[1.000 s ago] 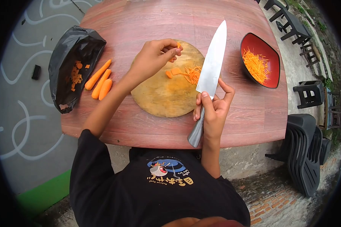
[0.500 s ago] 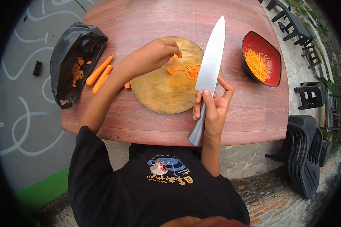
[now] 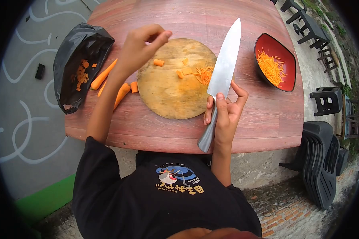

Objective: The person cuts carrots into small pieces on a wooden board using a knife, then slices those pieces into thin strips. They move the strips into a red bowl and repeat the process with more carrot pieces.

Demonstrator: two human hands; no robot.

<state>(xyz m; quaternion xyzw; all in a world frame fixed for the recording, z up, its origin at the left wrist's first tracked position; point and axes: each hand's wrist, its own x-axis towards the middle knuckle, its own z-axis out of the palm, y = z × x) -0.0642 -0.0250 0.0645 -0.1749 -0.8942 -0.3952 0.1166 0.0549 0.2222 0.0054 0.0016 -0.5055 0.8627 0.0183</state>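
My left hand (image 3: 141,46) is raised over the upper left edge of the round wooden board (image 3: 167,95). Its fingers are loosely curled, with a gap between them and the thumb, and nothing shows in it. Below it on the board lies a short carrot piece (image 3: 158,62). My right hand (image 3: 226,115) holds the large knife (image 3: 226,59) where handle and blade meet, the tip pointing up and away. Behind the blade, partly hidden, is a small heap of shredded carrot (image 3: 204,75), with small carrot pieces (image 3: 180,74) beside it.
At the left, a black plastic bag (image 3: 62,75) holds carrot scraps. Carrots (image 3: 123,94) and a cut piece (image 3: 134,87) lie between bag and board. A red bowl (image 3: 289,65) of shredded carrot is at the right on the wooden table (image 3: 263,119). Chairs (image 3: 321,167) stand beyond.
My left hand has moved left and up, away from the small pieces. A carrot piece now shows at the board's upper left. The knife has barely shifted.
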